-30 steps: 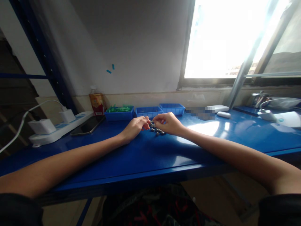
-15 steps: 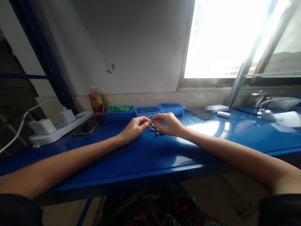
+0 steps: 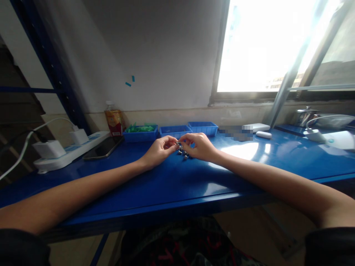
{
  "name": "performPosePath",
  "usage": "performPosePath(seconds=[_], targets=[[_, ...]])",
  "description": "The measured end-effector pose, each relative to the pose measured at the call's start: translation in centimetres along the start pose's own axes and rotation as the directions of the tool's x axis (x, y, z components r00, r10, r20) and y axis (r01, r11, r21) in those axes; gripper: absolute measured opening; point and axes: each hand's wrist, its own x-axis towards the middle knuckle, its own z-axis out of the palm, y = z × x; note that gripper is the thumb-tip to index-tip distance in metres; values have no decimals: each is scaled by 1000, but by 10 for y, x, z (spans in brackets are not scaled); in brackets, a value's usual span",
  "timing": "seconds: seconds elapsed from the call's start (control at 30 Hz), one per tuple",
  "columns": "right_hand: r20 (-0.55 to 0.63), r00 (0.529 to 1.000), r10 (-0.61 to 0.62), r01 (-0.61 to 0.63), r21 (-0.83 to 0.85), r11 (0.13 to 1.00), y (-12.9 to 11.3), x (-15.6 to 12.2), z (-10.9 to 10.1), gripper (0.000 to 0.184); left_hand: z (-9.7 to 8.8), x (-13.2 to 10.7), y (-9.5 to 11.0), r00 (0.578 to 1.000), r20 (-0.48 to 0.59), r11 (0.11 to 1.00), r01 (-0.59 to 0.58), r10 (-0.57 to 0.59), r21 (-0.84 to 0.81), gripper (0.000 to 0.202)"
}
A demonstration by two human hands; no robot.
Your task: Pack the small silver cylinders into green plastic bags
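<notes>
My left hand (image 3: 161,150) is closed in a pinch, its thumb and fingertips on a small shiny metal piece (image 3: 178,143). From the other side my right hand (image 3: 200,147) pinches at the same piece, so the two sets of fingertips nearly meet. The piece is too small for me to tell its exact kind. Under and between the hands lie several small metal parts (image 3: 185,157) in a loose pile on the blue tabletop (image 3: 166,184). Some of the pile is hidden behind my right fingers.
Behind the hands stand blue bins: one with green pieces (image 3: 141,128), a middle bin (image 3: 176,130) and a right bin (image 3: 203,128). At left are a phone (image 3: 102,148), a power strip (image 3: 74,151) and a bottle (image 3: 113,120). White objects (image 3: 263,135) lie at right.
Both hands stay in almost the same place. The fingertips have shifted slightly, and a little more of the small metal piece shows between them.
</notes>
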Motion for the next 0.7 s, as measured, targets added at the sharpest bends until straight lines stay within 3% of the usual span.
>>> performPosePath(seconds=[0.23,0.43,0.7], targets=[[-26,991,-128,125,-101,987,-2,-3,-3,13,-1,3,-1,998,47,992,54,-49,-112,39],[-3,990,-140,138,-129,982,-1,-4,-3,15,-3,1,3,998,63,997,35,-30,-76,32],[-17,991,-131,129,-90,988,-3,-2,-4,14,-2,2,1,999,40,994,38,-34,-104,36]])
